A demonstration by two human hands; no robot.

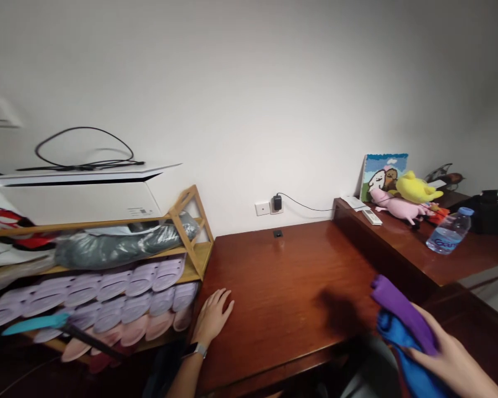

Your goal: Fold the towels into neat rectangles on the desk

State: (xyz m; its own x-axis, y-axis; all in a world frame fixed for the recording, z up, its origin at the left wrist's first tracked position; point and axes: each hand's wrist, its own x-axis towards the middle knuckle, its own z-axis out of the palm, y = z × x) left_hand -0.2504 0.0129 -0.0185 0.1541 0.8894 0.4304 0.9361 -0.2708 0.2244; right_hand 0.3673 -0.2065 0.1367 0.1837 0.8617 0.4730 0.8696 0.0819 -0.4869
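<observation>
Left hand (213, 316) flat by desk (274, 287) edge — right hand (444, 354) around purple cloth (404, 312).

A plain pale wall (249, 110) spans the upper frame, brighter at center and shaded toward the upper right corner. A reddish-brown glossy desk (274, 293) occupies the lower center, reflecting light. A raised brown cabinet top (410, 249) adjoins it at right. A slatted wooden rack (191, 232) stands at left. Wall sockets (263, 209) sit above the desk's rear edge.

Blue cloth cut off (423, 359), dark bag cropped (493, 213)
</observation>
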